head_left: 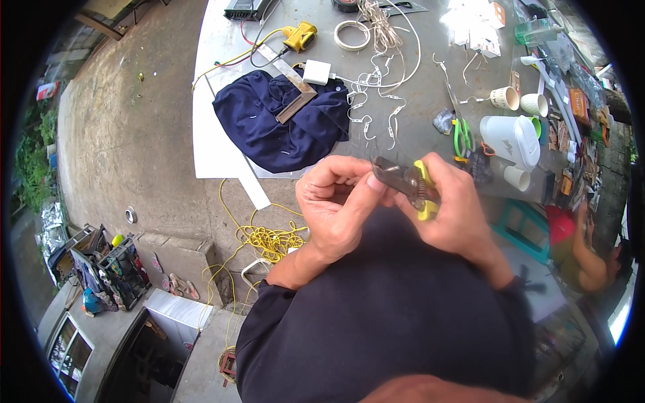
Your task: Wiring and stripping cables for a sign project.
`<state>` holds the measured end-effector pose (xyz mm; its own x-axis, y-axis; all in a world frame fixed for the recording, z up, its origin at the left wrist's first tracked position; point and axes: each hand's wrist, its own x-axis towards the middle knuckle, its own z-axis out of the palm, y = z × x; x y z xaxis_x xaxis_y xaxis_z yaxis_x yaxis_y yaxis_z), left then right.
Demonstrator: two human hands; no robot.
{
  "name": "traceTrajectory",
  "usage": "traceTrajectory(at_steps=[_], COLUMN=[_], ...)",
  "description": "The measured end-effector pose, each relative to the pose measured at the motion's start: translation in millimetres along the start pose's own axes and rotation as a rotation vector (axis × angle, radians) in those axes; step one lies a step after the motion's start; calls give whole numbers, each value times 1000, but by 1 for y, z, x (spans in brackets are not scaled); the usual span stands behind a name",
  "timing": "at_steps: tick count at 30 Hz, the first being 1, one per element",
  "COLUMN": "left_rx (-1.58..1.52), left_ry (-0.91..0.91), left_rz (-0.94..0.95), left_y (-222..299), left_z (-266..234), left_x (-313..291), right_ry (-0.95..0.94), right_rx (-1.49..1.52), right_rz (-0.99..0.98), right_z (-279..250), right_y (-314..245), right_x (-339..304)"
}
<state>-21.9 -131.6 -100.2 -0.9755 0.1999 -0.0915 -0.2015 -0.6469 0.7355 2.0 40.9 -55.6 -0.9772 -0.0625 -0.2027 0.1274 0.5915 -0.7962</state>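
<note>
Gripping yellow-handled pliers (403, 178) in the right hand (451, 205), pinching something hidden at their jaws with the left hand (336, 207). Beyond, on grey table (428, 101): lidded white pitcher (507, 140), contents unclear; cups (502, 99). Leftward, concrete floor (134, 127).

Navy cloth (242, 121), white tape roll (353, 48), white pitcher (505, 140), tangled yellow cord (270, 243), sandals (183, 285) on concrete ledge (173, 252)

Pliers (406, 179) sit in the right hand (451, 208), their head at the fingertips of the left hand (341, 207). Beyond the left hand, on the table (420, 127), lies a cloth (259, 127) with a metal square (297, 106) across it. Farther beyond is a tape roll (336, 36). Scissors (463, 139) lie beyond the right hand, a pitcher (504, 138) to their right. Left of the left hand, a cord (269, 242) lies on the ground.
</note>
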Motion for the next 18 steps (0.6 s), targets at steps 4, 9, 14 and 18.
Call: traceTrajectory(at_steps=[4, 9, 14, 18], left_rx=[14, 47, 73, 79], left_ry=[-8, -21, -22, -18], left_rz=[17, 25, 8, 14], left_y=[1, -1, 1, -1], left_z=[2, 1, 1, 1], left_x=[-1, -2, -2, -2], right_ry=[5, 9, 4, 1], right_rx=[-35, -23, -23, -19], right_rz=[-13, -24, -23, -22], right_z=[-1, -2, -3, -3], right_y=[0, 1, 2, 3], right_x=[0, 1, 0, 1])
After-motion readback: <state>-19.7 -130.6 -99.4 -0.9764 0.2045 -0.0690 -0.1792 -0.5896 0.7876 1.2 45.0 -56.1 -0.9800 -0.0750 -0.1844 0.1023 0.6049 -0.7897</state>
